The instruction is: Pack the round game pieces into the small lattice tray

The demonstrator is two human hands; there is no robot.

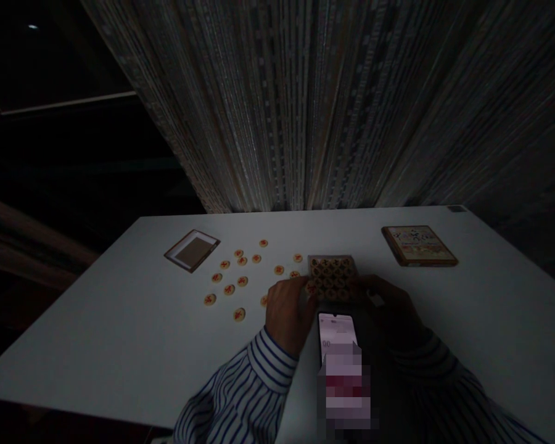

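A small tray [332, 258] on the white table is filled with rows of round wooden pieces with dark characters. At its left edge, my left hand [287, 314] has thumb and fingers closed on a round piece with a red character [311, 288]. My right hand [391, 308] is at the tray's right side with its fingertips on the edge; that hand is in shadow. Several loose round pieces with red characters [243, 281] lie scattered to the left, and one is partly hidden behind my left hand.
A lit phone [337, 333] lies between my forearms, its lower part pixelated. An open box lid [192, 250] is at the back left, and a decorated box [419, 245] at the back right. A striped curtain [300, 123] hangs behind the white table [120, 320].
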